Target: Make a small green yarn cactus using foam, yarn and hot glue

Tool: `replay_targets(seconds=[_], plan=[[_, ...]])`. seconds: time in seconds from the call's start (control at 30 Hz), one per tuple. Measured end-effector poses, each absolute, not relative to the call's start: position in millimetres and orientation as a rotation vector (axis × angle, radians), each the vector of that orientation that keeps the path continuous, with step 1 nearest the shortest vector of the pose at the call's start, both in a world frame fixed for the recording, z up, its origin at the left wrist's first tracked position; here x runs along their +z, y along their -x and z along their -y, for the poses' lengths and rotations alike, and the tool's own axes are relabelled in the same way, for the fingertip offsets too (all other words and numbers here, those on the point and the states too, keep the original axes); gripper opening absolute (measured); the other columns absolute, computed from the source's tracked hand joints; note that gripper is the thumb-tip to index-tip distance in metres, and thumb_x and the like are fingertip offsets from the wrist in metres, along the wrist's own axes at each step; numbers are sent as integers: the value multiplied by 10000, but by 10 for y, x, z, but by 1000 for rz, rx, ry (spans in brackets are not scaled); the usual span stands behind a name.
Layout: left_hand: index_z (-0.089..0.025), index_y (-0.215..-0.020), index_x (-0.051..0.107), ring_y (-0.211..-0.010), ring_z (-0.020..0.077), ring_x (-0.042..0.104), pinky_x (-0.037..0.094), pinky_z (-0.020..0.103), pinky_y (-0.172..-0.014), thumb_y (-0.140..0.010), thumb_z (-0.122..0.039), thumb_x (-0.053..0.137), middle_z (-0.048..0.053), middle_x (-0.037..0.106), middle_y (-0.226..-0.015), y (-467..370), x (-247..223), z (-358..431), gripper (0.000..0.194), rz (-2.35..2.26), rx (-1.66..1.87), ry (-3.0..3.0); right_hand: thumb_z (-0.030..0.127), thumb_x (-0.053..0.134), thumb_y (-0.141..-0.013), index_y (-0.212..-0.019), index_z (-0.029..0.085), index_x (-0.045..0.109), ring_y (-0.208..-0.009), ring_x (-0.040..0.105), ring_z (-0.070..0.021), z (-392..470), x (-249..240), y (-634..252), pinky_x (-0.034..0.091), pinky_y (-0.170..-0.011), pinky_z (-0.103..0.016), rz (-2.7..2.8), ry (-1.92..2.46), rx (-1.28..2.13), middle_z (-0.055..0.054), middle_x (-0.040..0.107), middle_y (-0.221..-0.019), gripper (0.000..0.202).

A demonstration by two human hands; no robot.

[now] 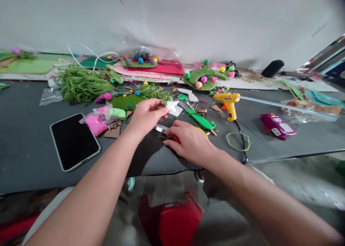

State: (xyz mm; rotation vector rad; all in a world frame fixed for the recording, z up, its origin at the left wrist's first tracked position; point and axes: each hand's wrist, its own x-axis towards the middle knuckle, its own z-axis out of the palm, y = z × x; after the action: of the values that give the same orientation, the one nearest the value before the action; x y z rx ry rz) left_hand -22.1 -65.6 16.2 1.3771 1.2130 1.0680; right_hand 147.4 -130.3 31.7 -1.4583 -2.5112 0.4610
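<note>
My left hand (148, 116) pinches a small white star (172, 105) between thumb and fingertips, just above the dark tabletop. Green yarn shows right behind the star. My right hand (187, 141) rests low on the table near its front edge, fingers curled over a red-handled tool (176, 140). Most of that tool is covered by the hand, so its kind is not certain; a shiny strip (161, 128) lies at the fingertips, and a bit of yellow shows behind the knuckles. A white scrap (176, 112) lies behind the hands.
A yellow glue gun (230, 104) stands right of centre, its cord running to the front edge. At left lie a tablet (75, 141), pink clay in bags (96, 124) and a green yarn heap (78, 84). Further right sits a purple packet (278, 126). A yarn wreath (195, 77) lies behind.
</note>
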Motion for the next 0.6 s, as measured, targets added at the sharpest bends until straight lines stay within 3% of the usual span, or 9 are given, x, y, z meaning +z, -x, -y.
replay_targets(seconds=[0.3, 0.43, 0.5, 0.6], plan=[[-166, -908, 734, -713, 162, 689, 505, 258, -633, -726, -291, 828, 21, 741, -829, 226, 210, 663, 240, -1195, 1131, -1299, 183, 482, -1002, -1065, 87, 685, -967, 663, -299, 1329, 245, -1231, 496, -782, -398, 2670, 1514, 243, -173, 674, -1073, 233], [-170, -863, 725, -724, 167, 678, 496, 265, -640, -715, -286, 822, 19, 735, -809, 243, 265, 671, 211, -1185, 1170, -1256, 196, 478, -1014, -957, 157, 601, -899, 616, -203, 1247, 306, -1369, 493, -827, -340, 2298, 1356, 644, -100, 658, -997, 141], [-170, -833, 710, -705, 164, 667, 483, 267, -628, -690, -280, 829, 16, 723, -785, 252, 282, 670, 216, -1167, 1195, -1219, 281, 478, -1034, -921, 191, 552, -888, 615, -177, 1174, 392, -1509, 506, -842, -324, 2013, 1182, 905, -64, 650, -940, 162], [-164, -815, 697, -657, 149, 647, 461, 263, -594, -657, -265, 846, 14, 705, -751, 251, 283, 666, 239, -1144, 1223, -1167, 447, 467, -1045, -921, 234, 503, -885, 645, -156, 1071, 561, -1733, 539, -857, -328, 1620, 958, 1129, -43, 647, -1014, 250]])
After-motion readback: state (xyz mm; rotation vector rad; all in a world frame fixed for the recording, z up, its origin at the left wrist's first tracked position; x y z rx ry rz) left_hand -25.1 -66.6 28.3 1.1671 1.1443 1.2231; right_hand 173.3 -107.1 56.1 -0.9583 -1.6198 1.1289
